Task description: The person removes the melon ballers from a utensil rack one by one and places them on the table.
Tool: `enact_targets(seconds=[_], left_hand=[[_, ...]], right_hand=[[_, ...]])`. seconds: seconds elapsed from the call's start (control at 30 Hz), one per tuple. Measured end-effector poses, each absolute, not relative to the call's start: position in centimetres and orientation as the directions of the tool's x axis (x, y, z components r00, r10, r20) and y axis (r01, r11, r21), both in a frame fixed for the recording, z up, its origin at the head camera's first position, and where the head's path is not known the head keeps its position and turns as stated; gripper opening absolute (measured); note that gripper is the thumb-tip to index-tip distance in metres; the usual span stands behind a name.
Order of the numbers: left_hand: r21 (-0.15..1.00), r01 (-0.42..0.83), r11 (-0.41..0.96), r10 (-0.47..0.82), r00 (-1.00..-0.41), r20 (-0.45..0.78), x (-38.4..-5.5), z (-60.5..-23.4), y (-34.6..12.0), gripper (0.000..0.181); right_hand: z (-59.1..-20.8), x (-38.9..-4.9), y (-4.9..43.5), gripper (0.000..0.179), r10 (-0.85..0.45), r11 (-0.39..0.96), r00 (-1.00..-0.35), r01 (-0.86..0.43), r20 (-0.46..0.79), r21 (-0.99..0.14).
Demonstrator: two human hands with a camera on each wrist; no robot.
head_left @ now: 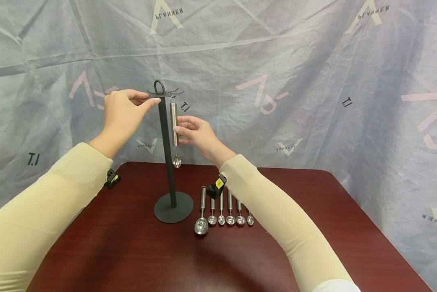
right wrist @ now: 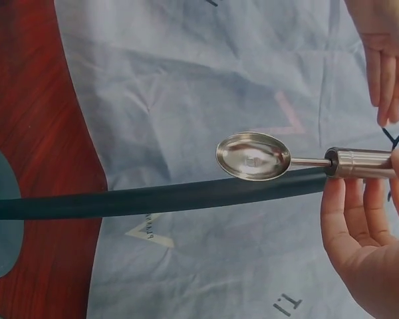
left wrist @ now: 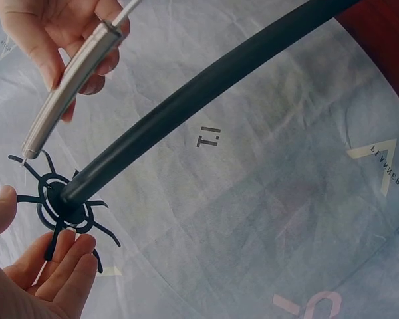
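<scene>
A black utensil stand [head_left: 167, 150] rises from a round base, with a ring of curved hooks [left wrist: 66, 203] at its top. My left hand [head_left: 123, 111] holds this hook ring between thumb and fingers. On the other side, my right hand [head_left: 198, 134] grips the handle of a stainless steel measuring spoon [head_left: 174, 123]. The spoon is upright, its small oval bowl [right wrist: 254, 156] pointing down. Its wire loop is right at one of the hooks in the head and left wrist views.
Several more metal measuring spoons [head_left: 231, 220] lie in a row on the dark red table [head_left: 138, 251], right of the stand's base [head_left: 173, 207]. The largest spoon [head_left: 201, 226] is at the row's left end; my right sleeve hides some handles. A grey printed cloth [head_left: 306, 101] hangs behind.
</scene>
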State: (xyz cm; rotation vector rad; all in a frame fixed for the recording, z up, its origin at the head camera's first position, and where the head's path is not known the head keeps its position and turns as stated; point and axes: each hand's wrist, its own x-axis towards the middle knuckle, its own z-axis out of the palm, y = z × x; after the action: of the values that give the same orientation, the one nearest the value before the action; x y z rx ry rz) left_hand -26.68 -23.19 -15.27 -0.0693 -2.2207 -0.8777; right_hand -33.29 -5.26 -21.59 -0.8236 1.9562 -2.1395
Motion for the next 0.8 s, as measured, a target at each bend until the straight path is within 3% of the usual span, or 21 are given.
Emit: enact_targets(seconds=[0.43, 0.8], left_hand=[[0.565, 0.309, 0.765, -0.206, -0.714, 0.669, -26.6, -15.2, -23.1, 0.051], [0.576, 0.302, 0.760, -0.201, -0.733, 0.650, -26.7, -15.2, -23.2, 0.053]], right_hand=[[-21.4, -33.0, -4.3, 0.033, -0.396, -0.170, -0.836, -0.341, 0.381, -0.925], [-21.9, -33.5, -2.2, 0.035, -0.375, -0.134, -0.857, -0.327, 0.354, -0.935]])
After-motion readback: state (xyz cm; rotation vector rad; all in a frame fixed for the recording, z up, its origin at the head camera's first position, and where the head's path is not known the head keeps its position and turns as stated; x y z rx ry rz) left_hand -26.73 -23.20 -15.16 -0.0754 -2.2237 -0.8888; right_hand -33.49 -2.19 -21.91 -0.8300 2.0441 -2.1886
